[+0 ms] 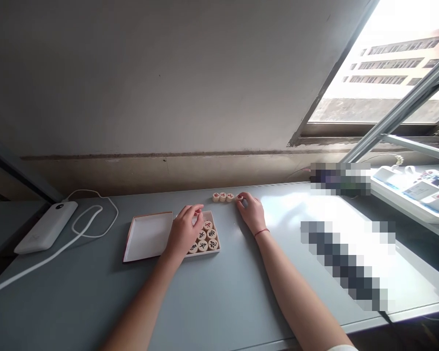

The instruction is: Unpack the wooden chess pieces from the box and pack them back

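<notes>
Forearms (pixel 296 282) nearest. End piece (pixel 239 197) of far row (pixel 223 197) is pinched by right hand (pixel 252 213), red-marked face up; row is lined left-to-right, along wall (pixel 190 173). Box (pixel 208 252) is partly blocked by left hand (pixel 185 226), fingers curled — grip can't be told.

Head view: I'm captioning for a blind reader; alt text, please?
A person's right hand touches a round piece beside three others in a row on a gray table; the left hand is over an open box of similar marked pieces.
</notes>
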`<act>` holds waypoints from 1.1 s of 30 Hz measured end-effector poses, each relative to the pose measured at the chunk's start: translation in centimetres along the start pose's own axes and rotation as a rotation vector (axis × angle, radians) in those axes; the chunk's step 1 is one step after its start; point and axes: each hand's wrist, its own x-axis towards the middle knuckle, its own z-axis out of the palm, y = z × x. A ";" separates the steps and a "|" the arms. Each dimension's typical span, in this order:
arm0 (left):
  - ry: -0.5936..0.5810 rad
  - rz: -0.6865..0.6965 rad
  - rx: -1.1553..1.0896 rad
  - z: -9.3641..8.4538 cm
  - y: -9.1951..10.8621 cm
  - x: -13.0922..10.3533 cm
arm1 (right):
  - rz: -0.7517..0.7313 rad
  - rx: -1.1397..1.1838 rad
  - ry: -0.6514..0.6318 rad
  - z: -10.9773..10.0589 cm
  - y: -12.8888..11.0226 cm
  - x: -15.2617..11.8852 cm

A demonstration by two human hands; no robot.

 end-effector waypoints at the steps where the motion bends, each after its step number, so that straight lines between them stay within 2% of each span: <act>1: -0.003 -0.004 -0.004 0.0 0.0 0.0 | -0.004 0.000 0.005 0.0 0.0 0.0; 8: -0.023 -0.009 -0.002 -0.3 0.0 0.1 | 0.041 0.024 -0.004 -0.2 -0.2 0.0; 11: -0.041 0.016 0.059 -1.2 -0.8 0.5 | -0.029 0.028 0.107 -1.0 -1.5 -0.2; 13: -0.091 0.044 0.104 -2.1 -1.5 0.8 | -0.125 0.095 0.126 -1.5 -3.1 -0.5; 14: -0.126 0.065 0.128 -2.6 -1.9 0.8 | -0.173 0.155 0.080 -1.8 -4.1 -0.8; 17: -0.182 0.127 0.255 -4.1 -3.2 0.6 | -0.271 0.301 -0.184 -1.7 -6.7 -1.8; 19: -0.188 0.144 0.348 -4.7 -3.8 0.0 | -0.309 0.271 -0.318 -1.1 -7.8 -2.5; 21: -0.192 0.144 0.417 -5.0 -4.3 -0.7 | -0.334 0.189 -0.390 -0.3 -8.3 -3.2; 26: -0.224 0.141 0.460 -4.7 -4.8 -2.2 | -0.320 0.085 -0.396 0.7 -8.2 -4.0; 33: -0.199 0.126 0.433 -4.2 -4.3 -2.3 | -0.310 0.072 -0.371 0.8 -8.2 -4.2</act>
